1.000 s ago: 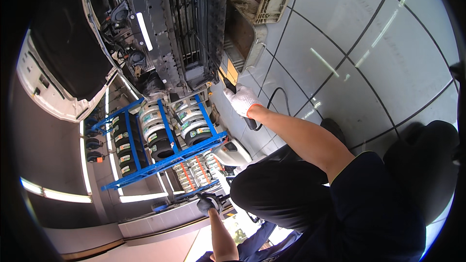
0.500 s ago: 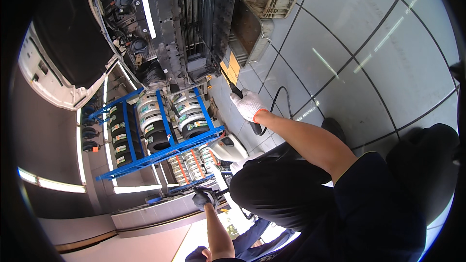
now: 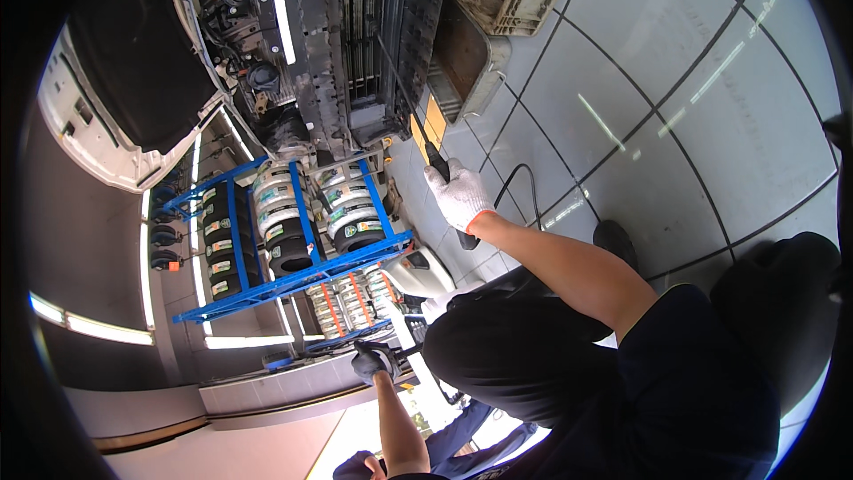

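Observation:
My right hand (image 3: pixel 460 197), in a white knit glove with an orange cuff, is closed around the black handle (image 3: pixel 436 160) of a long thin wand. The wand's rod (image 3: pixel 409 104) reaches up to the slatted radiator area (image 3: pixel 364 44) at the front of a car; where its tip ends is hard to make out. Beside the hand loops a black cable (image 3: pixel 536 191). Low in the picture, my left hand (image 3: pixel 373 363), in a dark glove, is curled around something dark and partly hidden, with a black hose or strap running off to the right.
A raised white hood (image 3: pixel 107 156) stands at the left. Past the car is a blue rack (image 3: pixel 293 280) stacked with tyres. A worn bin-like container (image 3: pixel 466 58) rests on the tiled floor (image 3: pixel 640 160). My bent knee (image 3: pixel 498 356) is near both hands. Another person's blue-clad legs (image 3: pixel 462 436) show at the bottom.
The view has shifted slightly, so the car and container sit a little farther right. My right hand keeps its grip on the wand, and my left hand stays almost where it was.

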A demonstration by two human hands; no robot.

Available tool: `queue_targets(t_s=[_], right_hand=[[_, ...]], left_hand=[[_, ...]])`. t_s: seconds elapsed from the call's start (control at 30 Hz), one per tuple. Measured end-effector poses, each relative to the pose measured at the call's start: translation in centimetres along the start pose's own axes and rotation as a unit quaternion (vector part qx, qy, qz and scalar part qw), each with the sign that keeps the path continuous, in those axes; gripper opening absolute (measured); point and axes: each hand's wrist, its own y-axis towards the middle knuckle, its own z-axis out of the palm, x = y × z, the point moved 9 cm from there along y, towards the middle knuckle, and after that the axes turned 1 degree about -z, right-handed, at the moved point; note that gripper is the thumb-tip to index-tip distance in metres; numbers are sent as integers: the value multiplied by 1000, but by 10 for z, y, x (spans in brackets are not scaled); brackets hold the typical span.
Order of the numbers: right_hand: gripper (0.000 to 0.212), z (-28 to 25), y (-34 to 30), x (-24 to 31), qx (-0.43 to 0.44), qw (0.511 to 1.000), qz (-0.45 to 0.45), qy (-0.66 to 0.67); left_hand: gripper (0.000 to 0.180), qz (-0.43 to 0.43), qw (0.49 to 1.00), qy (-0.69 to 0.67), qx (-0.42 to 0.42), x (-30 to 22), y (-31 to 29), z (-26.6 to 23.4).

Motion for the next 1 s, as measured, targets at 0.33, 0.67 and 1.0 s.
queue_targets(t_s=[0.33, 0.67, 1.0], right_hand=[[62, 5, 22, 12, 30, 1000, 0, -10], [67, 9, 46, 10, 36, 999, 12, 4], [59, 8, 37, 14, 65, 997, 48, -13]], left_hand=[[72, 92, 973, 203, -66, 1, 23, -19], [70, 51, 978, 186, -74, 19, 49, -18], [76, 83, 987, 135, -24, 37, 69, -16]])
